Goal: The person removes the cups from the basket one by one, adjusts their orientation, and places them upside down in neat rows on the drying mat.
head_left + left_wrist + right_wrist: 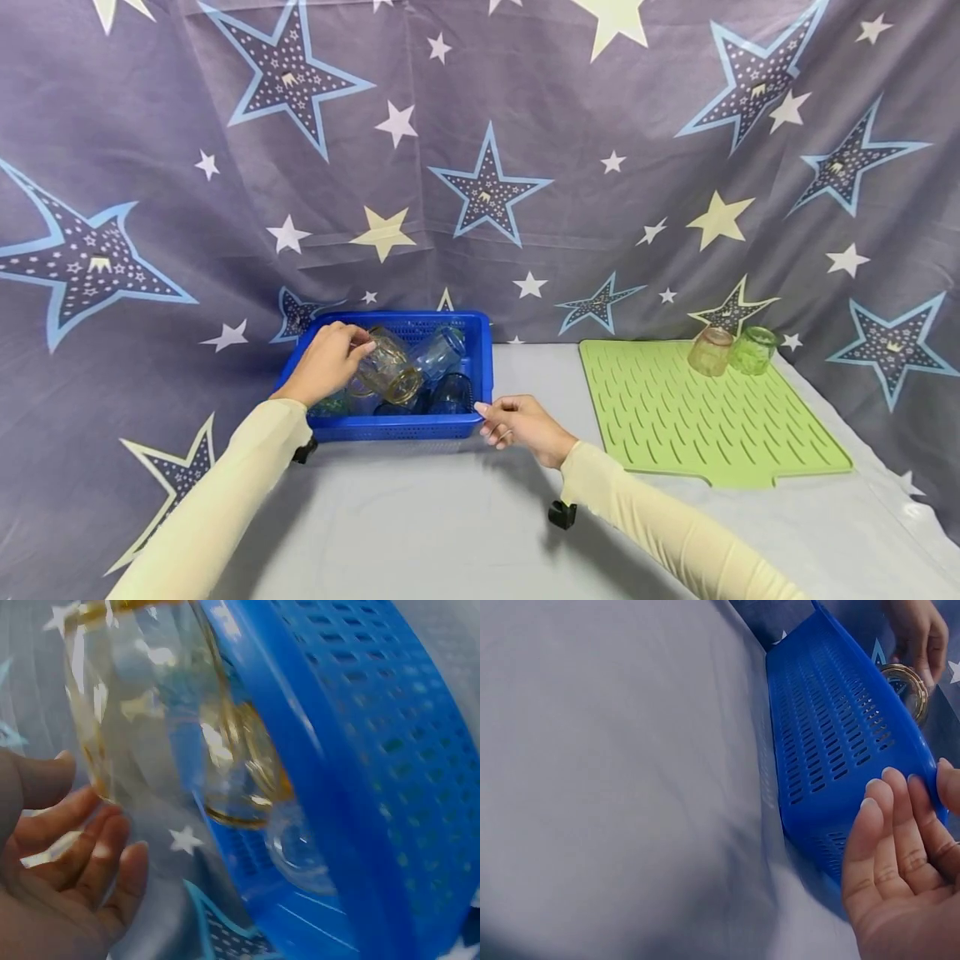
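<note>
Left hand (330, 358) is at the back-left of the blue basket (397, 429), fingertips on the upper end of an amber glass (390, 367); can't tell if it's actually gripping. Glass sits tilted over the basket, lower end toward the near right. Right hand (525, 427) pinches the basket rim at the near-right corner, thumb on the inner side, fingers outside.

Also in the basket: light blue glass (441, 354) leaning just right of the amber one, dark blue glass (452, 393) in front of that; more glassware underneath, too overlapped to count.

Ribbed green mat (675, 425) lies on the worktop (420, 525), right of the basket and well apart. Pink glass (710, 352) and green glass (754, 351) stand side by side at its far edge. Star-print cloth (525, 83) hangs behind.
</note>
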{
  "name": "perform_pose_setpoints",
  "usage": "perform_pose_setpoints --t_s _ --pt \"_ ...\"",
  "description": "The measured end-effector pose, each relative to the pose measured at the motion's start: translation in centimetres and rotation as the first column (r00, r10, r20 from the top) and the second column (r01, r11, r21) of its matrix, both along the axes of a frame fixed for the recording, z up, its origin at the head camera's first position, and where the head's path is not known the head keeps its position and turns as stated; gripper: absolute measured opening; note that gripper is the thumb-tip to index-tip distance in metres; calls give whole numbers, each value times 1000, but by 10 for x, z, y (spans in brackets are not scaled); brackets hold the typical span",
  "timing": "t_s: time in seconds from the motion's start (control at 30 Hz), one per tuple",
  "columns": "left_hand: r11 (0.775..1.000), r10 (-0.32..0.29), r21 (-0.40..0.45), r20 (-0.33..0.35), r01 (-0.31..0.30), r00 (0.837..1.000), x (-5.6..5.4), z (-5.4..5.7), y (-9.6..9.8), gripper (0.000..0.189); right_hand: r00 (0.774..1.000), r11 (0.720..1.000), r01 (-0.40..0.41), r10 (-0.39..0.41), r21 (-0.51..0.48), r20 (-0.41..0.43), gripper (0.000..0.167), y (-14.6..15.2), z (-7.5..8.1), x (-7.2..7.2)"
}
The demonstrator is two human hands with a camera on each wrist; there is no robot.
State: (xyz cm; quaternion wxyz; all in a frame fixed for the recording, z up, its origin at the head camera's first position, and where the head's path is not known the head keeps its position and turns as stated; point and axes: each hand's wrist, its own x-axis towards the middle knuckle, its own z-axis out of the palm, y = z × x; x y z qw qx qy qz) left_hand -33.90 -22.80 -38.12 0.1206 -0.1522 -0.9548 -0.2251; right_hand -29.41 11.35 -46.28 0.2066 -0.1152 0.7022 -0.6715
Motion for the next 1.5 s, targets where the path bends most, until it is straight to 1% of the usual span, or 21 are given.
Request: perform_pose_setpoints --t_s 0.07,0.13,0.2,0.3,0.4,0.53,0.67,0.77,0.93,1.1,1.13,1.2,1.3,1.4,1.5 --pt "1000 8 29 54 -10 998 -2 -3 -9 35 1000 1000 3 -3 7 0 44 0 1 0" --pt "997 15 73 118 -24 993 -4 -6 -18 37 1000 1000 4 -4 12 -4 47 -1 1 0" --pt "991 14 131 174 -37 985 -6 -9 -25 36 1000 1000 4 -4 15 -6 47 -1 0 -1" --pt "975 -7 216 247 -48 969 -7 -12 -34 33 1000 1000 3 -3 21 -9 46 -1 -1 -2" --pt "958 -53 283 291 -34 955 -7 -15 -41 32 1000 1000 7 -6 27 -5 41 -1 -2 -2" --pt "943 -99 331 329 -17 939 -8 -18 -48 29 1000 1000 10 -10 25 -7 34 0 -3 -2" --pt "938 -126 346 362 -7 924 -7 -18 -51 29 1000 1000 15 -15 17 -7 37 0 -3 -2" --pt "933 -135 359 389 -15 911 -5 -18 -51 31 1000 1000 19 -19 20 -7 43 0 -4 -1" --pt "922 -149 386 409 -23 900 -5 -21 -52 34 1000 999 21 -21 25 -9 46 0 -4 0" --pt "908 -173 418 417 -19 892 -6 -25 -56 37 1000 1000 16 -16 23 -10 47 -1 -2 -1" --pt "907 -182 422 415 -11 892 -6 -25 -56 37 1000 1000 15 -15 24 -10 48 -1 -2 -1" --pt "905 -191 426 405 1 894 -6 -25 -56 36 1000 1000 15 -15 27 -8 45 -1 -2 -1" --pt "905 -192 426 387 10 902 -5 -25 -53 32 1000 1000 16 -16 24 -4 39 -1 -1 -1" --pt "902 -174 432 374 -4 911 -3 -25 -50 29 1000 1000 20 -20 19 -2 35 -1 0 0" --pt "887 -163 461 371 -29 914 -1 -25 -47 28 1000 1000 20 -20 13 -1 34 -1 0 0"
